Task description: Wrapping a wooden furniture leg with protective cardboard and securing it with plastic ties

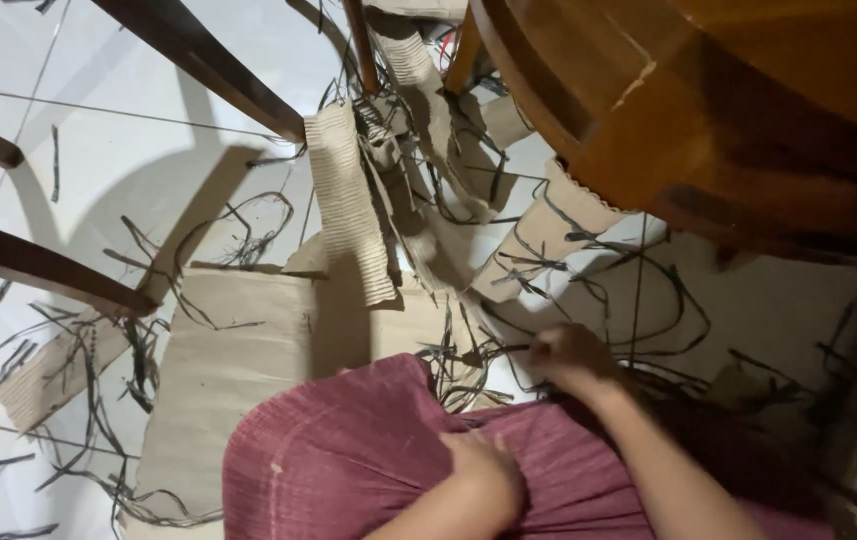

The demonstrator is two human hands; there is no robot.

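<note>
The left hand point(483, 475) lies nearest, at six o'clock, fingers curled down onto the pink ribbed cloth point(348, 460) over the lap; whether they pinch the fabric I cannot tell. The right hand point(568, 355), just up toward one o'clock, is closed, its fingertips pinching a dark thin strip point(493, 352) that runs out toward nine o'clock. Around it dark strips point(648, 300) lie tangled on the pale floor. A flat cardboard sheet point(238, 370) lies at nine o'clock of the lap, a corrugated cardboard strip point(348, 200) at twelve o'clock. A round wooden table point(708, 110) fills two o'clock; chair legs point(38, 265) cross at ten.
</note>
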